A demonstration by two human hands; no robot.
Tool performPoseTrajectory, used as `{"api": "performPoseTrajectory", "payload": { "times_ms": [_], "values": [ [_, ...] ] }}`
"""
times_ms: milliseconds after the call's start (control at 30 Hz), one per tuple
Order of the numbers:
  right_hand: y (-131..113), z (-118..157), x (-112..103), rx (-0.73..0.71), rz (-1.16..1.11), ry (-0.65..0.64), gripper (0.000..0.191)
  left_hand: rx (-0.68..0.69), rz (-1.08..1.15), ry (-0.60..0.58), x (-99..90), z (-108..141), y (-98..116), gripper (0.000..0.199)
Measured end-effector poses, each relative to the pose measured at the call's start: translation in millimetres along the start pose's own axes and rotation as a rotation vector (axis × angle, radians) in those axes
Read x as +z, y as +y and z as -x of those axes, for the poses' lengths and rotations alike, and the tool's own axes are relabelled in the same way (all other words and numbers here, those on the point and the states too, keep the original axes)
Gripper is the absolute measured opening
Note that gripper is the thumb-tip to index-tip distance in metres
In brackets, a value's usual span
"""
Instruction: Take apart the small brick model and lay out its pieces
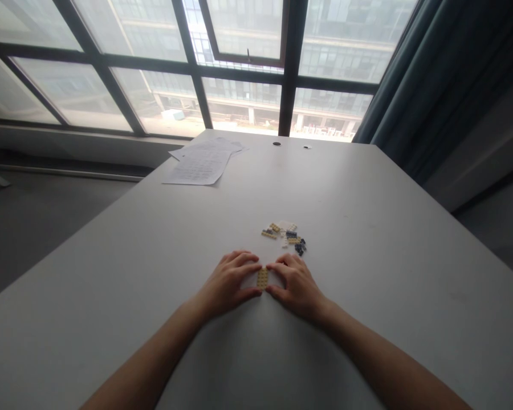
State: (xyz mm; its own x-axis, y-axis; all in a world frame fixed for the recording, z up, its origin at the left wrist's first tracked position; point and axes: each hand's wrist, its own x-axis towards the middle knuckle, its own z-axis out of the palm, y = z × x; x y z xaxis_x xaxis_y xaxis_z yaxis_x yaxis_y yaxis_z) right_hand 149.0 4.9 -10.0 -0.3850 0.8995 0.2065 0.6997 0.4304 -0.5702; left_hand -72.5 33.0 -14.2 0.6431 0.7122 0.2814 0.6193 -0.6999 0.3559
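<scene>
A small tan studded building-brick plate [262,279] lies between my two hands near the middle of the white table [256,353]. My left hand [235,279] grips its left side, index finger at the far end and thumb at the near end. From the right, my right hand [294,285] holds the same plate in the same way. Just beyond my fingers is a loose pile of small building bricks [291,234], in tan, white, dark grey and black.
Sheets of printed paper [200,168] lie overlapping at the table's far left. Two small round fittings, one dark [276,144] and one whitish [307,147], sit near the far edge. Windows stand behind the table, with a dark curtain [427,85] on the right.
</scene>
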Motion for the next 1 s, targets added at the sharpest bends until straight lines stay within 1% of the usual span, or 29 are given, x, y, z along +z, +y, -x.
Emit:
{"api": "performPoseTrajectory", "payload": {
  "times_ms": [500,600,733,800,867,933,1000],
  "values": [
    [0,1,1,-0.014,-0.006,0.005,0.041,-0.021,-0.011,-0.024,-1.1,0,0,0.045],
    [1,-1,-2,0.000,-0.064,0.010,0.045,-0.026,0.003,-0.009,-2.1,-1,1,0.048],
    [6,0,-14,0.032,-0.218,-0.025,0.047,-0.047,0.039,-0.002,-3.8,0,1,0.057],
    [10,6,-21,0.042,-0.244,-0.017,0.044,-0.070,0.068,0.004,-4.7,0,1,0.054],
    [15,15,-28,0.043,-0.218,0.022,0.038,-0.117,0.094,0.026,-5.5,-4,-2,0.047],
    [20,25,-33,0.040,-0.177,0.066,0.033,-0.172,0.087,0.065,-5.7,-13,-6,0.040],
    [22,35,-34,0.046,-0.152,0.104,0.029,-0.198,0.031,0.093,-4.5,-27,-11,0.035]
  ]
}}
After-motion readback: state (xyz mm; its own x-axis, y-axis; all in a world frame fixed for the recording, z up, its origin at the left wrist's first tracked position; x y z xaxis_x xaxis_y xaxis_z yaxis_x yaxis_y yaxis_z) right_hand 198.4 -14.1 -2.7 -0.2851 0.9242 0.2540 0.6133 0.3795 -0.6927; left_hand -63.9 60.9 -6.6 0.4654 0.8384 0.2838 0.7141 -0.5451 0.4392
